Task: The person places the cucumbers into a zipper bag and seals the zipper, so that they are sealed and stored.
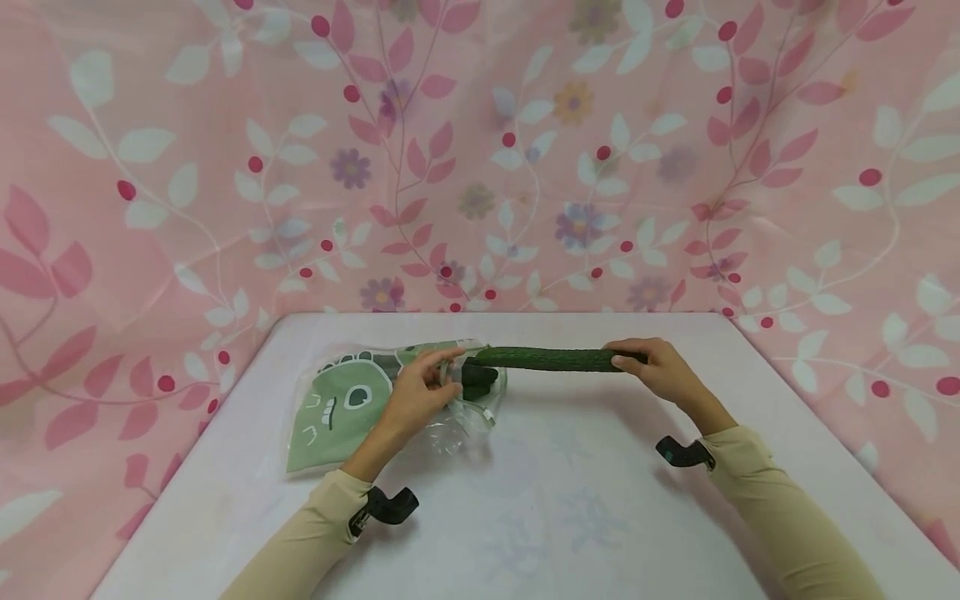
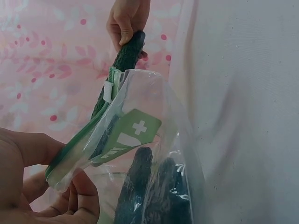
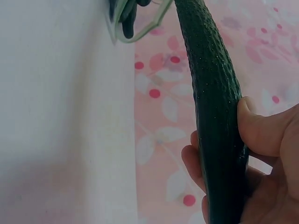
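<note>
My right hand [image 1: 651, 368] grips a long dark-green cucumber [image 1: 551, 359] near its right end, thumb on one side and fingers on the other. The cucumber lies nearly level above the table, its far end at the mouth of a clear zip bag [image 1: 330, 450] printed with a green cartoon face. My left hand [image 1: 420, 387] pinches the edge of the bag's mouth, holding it up; a white zip slider [image 2: 108, 91] shows on the green zip strip. Inside the bag are more cucumbers [image 2: 135, 186], their ends toward the opening.
The bag lies on a white-covered table [image 1: 600, 517], left of its middle. A pink floral curtain [image 1: 480, 167] hangs behind the table's back edge. Each wrist carries a black camera mount, the left one [image 1: 390, 505] and the right one [image 1: 684, 452] both close above the tabletop.
</note>
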`<state>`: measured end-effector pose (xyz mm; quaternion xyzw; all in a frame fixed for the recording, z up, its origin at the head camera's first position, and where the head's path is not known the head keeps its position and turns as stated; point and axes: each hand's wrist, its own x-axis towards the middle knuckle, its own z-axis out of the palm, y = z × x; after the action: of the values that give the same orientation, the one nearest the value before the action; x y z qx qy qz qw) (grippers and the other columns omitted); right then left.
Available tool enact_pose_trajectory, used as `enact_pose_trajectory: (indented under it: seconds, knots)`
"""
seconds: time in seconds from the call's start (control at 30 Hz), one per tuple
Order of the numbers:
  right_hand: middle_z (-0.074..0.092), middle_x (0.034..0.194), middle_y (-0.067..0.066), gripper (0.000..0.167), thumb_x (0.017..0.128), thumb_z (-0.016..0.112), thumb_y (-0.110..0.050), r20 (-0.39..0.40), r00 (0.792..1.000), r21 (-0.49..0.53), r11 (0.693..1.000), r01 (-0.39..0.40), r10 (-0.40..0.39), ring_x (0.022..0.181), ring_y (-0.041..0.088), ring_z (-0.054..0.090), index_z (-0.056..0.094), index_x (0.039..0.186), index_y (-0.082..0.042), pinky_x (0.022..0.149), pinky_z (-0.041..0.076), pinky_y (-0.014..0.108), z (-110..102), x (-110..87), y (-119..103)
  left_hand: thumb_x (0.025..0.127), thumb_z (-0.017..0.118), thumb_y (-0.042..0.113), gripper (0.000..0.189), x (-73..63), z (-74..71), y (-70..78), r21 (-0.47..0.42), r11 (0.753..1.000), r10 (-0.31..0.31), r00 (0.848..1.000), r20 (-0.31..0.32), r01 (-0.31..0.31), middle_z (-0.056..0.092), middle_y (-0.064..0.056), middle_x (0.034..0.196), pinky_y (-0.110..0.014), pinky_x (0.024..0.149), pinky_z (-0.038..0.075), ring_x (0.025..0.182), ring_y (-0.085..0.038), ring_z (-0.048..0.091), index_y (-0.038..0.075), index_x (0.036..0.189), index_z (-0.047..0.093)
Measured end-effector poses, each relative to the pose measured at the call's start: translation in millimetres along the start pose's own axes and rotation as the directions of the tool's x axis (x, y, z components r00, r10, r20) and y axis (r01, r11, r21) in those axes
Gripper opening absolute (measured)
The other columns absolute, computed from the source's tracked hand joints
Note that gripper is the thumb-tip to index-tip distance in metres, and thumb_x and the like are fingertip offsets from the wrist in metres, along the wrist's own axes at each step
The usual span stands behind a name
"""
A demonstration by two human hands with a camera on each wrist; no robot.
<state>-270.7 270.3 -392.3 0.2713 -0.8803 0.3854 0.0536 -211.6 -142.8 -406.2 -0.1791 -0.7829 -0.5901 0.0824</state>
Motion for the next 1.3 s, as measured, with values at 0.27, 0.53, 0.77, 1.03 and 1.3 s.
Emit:
enact_pose_trajectory:
  seconds: [0.27,0.53,0.77,1.03,1.3]
  knots:
    - [0.067,0.130,0.018,0.030,0.104,0.065,-0.011,0.040,0.999,-0.022,0.999,0.027,-0.026,0.104,0.028,0.062,0.071,0.131,0.000,0.081,0.052,0.038,16.4,5.4,-7.5,0.092,0.071,-0.004,0.053,0.7,-2.3,1.8,-0.014,1.000,0.004,1.000,0.025,-0.004,0.055,-0.016,0.119,-0.025,0.058,0.040,0.070,-0.020,0.050,0.005,0.143,0.063]
    - [0.069,0.127,0.019,0.030,0.102,0.067,-0.010,0.067,0.996,-0.002,0.998,0.061,-0.061,0.100,0.027,0.061,0.071,0.129,0.002,0.079,0.050,0.038,36.6,12.9,-16.5,0.091,0.071,-0.005,0.053,0.2,-1.4,1.6,-0.017,0.999,0.040,0.999,0.030,-0.039,0.053,-0.016,0.113,-0.025,0.058,0.041,0.069,-0.019,0.050,0.002,0.143,0.062]
    - [0.071,0.122,0.015,0.027,0.101,0.068,-0.009,0.076,0.994,0.015,0.997,0.077,-0.078,0.102,0.028,0.063,0.074,0.126,0.000,0.081,0.051,0.041,53.9,23.4,-21.8,0.091,0.071,-0.006,0.053,0.4,-0.3,1.0,-0.023,0.999,0.039,0.999,0.026,-0.038,0.054,-0.017,0.116,-0.026,0.059,0.041,0.072,-0.019,0.052,0.002,0.143,0.063]
    - [0.072,0.118,0.015,0.026,0.099,0.070,-0.008,0.058,0.992,0.017,0.994,0.109,-0.110,0.099,0.026,0.063,0.075,0.123,0.001,0.079,0.050,0.040,69.7,30.0,-29.3,0.091,0.071,-0.005,0.052,-0.9,0.0,1.1,-0.019,0.999,0.042,0.999,0.021,-0.042,0.055,-0.017,0.120,-0.027,0.058,0.039,0.071,-0.022,0.048,0.004,0.142,0.064]
    - [0.072,0.119,0.015,0.025,0.100,0.069,-0.010,0.061,0.994,0.016,0.996,0.092,-0.093,0.100,0.026,0.063,0.076,0.122,0.000,0.082,0.050,0.042,86.5,35.3,-37.1,0.091,0.070,-0.004,0.054,-0.9,-0.6,1.0,-0.001,0.999,0.034,0.999,0.037,-0.034,0.055,-0.015,0.124,-0.026,0.058,0.040,0.071,-0.020,0.050,0.006,0.143,0.063]
